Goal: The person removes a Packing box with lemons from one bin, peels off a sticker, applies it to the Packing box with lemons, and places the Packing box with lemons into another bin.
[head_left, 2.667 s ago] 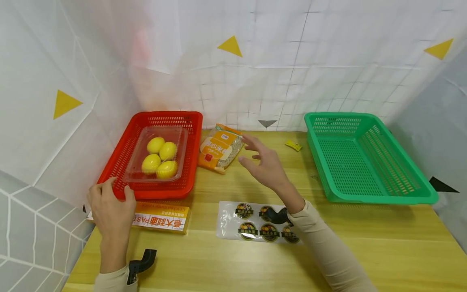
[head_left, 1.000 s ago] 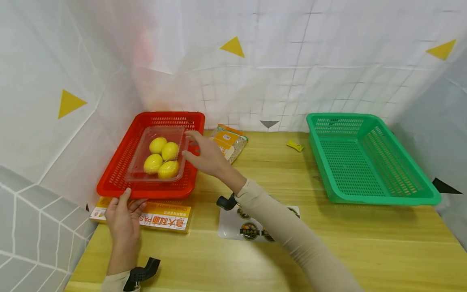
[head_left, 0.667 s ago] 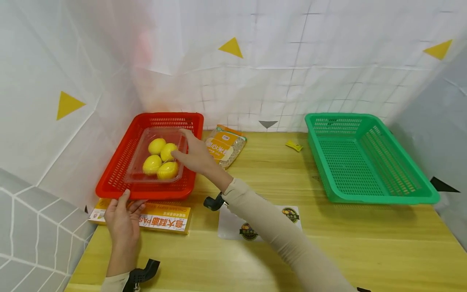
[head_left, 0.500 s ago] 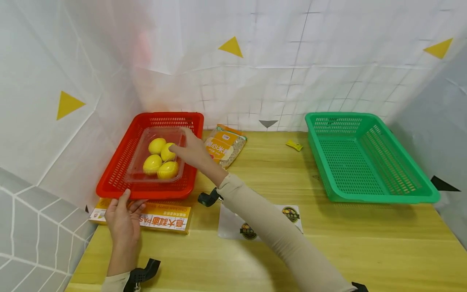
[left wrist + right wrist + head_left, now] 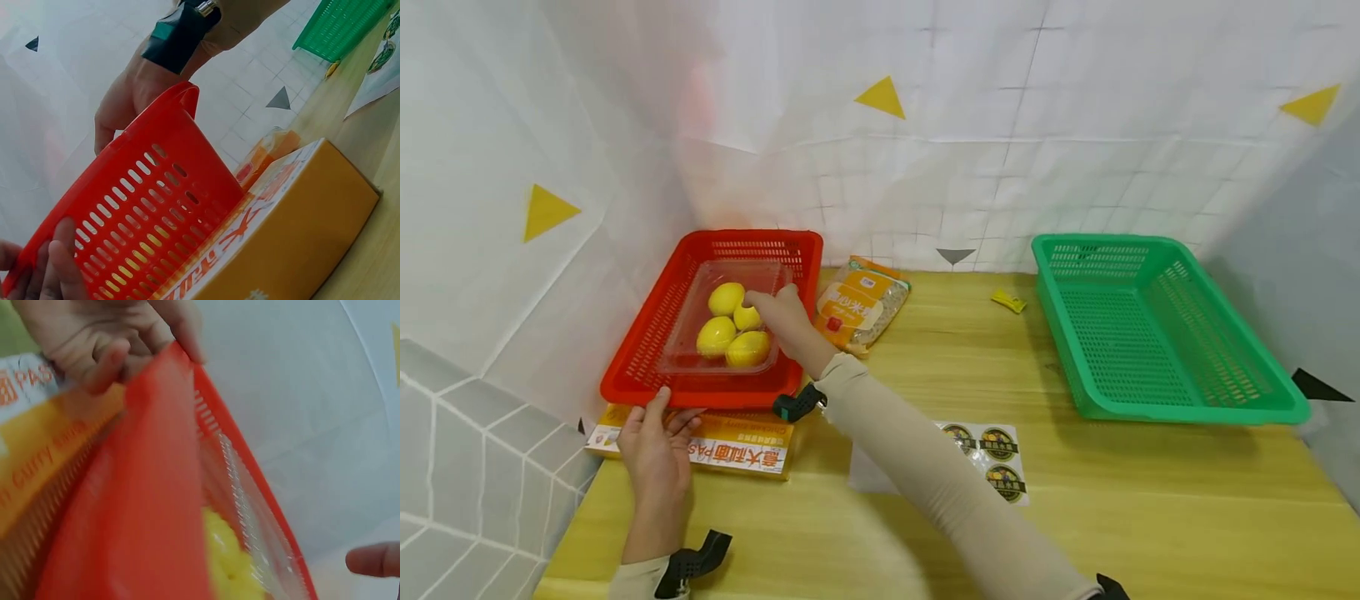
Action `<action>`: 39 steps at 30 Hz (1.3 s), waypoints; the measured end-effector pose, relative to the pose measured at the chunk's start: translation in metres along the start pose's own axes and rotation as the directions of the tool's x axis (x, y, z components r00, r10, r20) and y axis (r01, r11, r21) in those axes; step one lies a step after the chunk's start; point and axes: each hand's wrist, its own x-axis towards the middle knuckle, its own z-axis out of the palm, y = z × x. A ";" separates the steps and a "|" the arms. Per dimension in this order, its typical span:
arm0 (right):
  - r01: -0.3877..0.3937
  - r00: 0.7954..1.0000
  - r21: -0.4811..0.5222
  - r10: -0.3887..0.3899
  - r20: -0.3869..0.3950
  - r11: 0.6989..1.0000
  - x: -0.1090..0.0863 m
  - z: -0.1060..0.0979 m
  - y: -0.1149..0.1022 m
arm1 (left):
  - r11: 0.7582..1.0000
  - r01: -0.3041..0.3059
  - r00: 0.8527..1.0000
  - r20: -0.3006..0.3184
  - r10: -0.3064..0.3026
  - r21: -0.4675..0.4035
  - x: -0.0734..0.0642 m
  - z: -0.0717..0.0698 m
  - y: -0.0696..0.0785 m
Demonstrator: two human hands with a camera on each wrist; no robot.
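Observation:
In the head view a red basket stands at the left, holding a clear plastic box with several lemons inside. My left hand grips the basket's front rim, thumb above and fingers below; the left wrist view shows its fingertips against the red wall. My right hand is over the right side of the plastic box, thumb extended above the lemons. Its other fingers are hidden, so their hold on the box cannot be told. One fingertip appears apart from the box in the right wrist view.
An orange pasta box lies before the basket, touching or close to its front. To its right lies a grain bag. A sticker sheet is partly under the right forearm. A small yellow packet and green basket stand farther right.
My right hand has moved left from above the table to over the plastic box. My left hand has dropped to the basket's front rim and taken hold of it.

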 end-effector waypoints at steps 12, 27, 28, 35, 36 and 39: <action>-0.112 0.981 0.102 0.127 -0.147 0.988 0.010 0.022 0.016 | 1.000 -0.008 1.000 0.002 0.008 0.029 0.000 -0.001 -0.002; -0.113 0.983 0.157 0.134 -0.128 0.981 0.011 0.017 0.014 | 0.999 -0.037 0.999 0.035 0.036 0.022 0.000 0.000 -0.004; -0.111 0.983 0.163 0.132 -0.127 0.980 0.011 0.017 0.013 | 0.999 -0.037 0.999 0.039 0.036 0.021 0.001 0.000 -0.004; -0.145 0.984 0.111 0.155 -0.083 0.983 0.010 0.016 0.015 | 1.000 -0.020 1.000 0.022 0.020 -0.008 0.000 0.002 -0.003; -0.149 0.984 0.095 0.156 -0.081 0.984 0.010 0.016 0.015 | 1.000 -0.017 1.000 0.019 0.017 -0.013 -0.001 0.002 -0.002; -0.132 0.987 0.075 0.138 -0.082 0.988 0.009 0.016 0.016 | 1.000 -0.020 1.000 0.019 0.020 -0.012 -0.001 0.002 -0.002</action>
